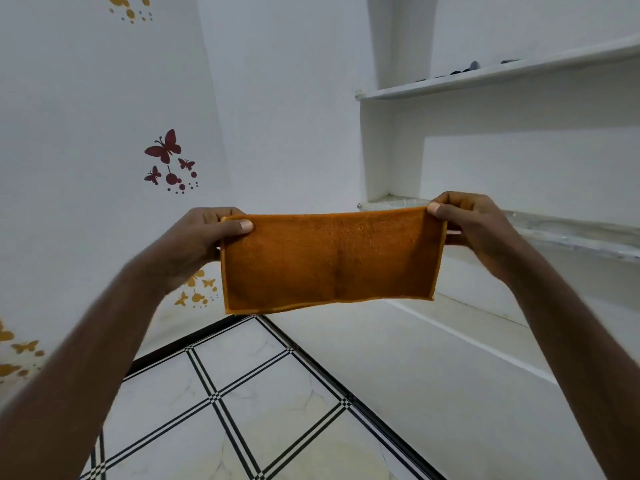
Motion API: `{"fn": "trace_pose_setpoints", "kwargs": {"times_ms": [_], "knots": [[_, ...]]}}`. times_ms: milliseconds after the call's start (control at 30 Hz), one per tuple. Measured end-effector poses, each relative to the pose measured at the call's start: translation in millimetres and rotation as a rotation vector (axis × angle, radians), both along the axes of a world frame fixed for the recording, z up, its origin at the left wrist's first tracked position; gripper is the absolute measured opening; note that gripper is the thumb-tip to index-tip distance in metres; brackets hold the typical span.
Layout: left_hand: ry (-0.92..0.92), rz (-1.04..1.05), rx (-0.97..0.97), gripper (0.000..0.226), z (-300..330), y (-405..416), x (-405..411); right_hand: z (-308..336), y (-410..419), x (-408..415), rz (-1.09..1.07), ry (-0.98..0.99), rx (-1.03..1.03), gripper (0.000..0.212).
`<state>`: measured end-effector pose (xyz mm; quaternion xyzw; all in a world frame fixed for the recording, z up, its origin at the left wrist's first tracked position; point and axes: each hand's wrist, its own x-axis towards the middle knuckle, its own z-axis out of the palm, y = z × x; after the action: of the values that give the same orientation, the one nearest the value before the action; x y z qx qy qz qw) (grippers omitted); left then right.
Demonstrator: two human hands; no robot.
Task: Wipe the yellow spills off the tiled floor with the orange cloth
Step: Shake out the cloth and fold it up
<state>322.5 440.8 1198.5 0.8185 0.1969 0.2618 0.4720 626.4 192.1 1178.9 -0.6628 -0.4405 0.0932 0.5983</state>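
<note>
Up at chest height, in front of the white room corner, the orange cloth (329, 259) hangs stretched flat between the person's two hands, well above the floor. Their left hand (204, 237) pinches the cloth's upper left corner, thumb pressed on the near face and the fingers curled behind it. Their right hand (474, 225) pinches the upper right corner the same way, thumb tip on top of the edge. The cloth looks folded over, with a faint crease running down its middle and a hemmed border along the bottom.

Below the cloth lies the tiled floor (249, 393), pale marbled tiles crossed by black-and-white striped lines. Pale yellowish patches (298, 441) show on the tiles near the lower middle of the view; the cloth touches none of them.

On the left wall sit dark red butterfly stickers (166, 148) and yellow butterfly stickers (197, 292). To the right, built-in white shelves (485, 77) carry a few small dark objects too small to make out.
</note>
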Motion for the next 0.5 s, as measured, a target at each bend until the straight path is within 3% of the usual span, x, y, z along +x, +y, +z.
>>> {"fn": "trace_pose_setpoints", "kwargs": {"times_ms": [100,233,367,500], "knots": [[0.044,0.121,-0.186,0.032,-30,-2,10,-22,18,-6,-0.07,0.134,-0.063,0.024],[0.104,0.309,-0.257,0.029,-63,-10,30,-45,35,-26,-0.235,0.027,-0.119,0.029],[0.094,0.203,-0.167,0.02,-64,-36,54,-44,50,-84,-0.152,-0.001,-0.115,0.026],[0.1,-0.026,-0.115,0.042,-43,-77,56,-30,51,-138,0.019,0.301,-0.08,0.055]]}}
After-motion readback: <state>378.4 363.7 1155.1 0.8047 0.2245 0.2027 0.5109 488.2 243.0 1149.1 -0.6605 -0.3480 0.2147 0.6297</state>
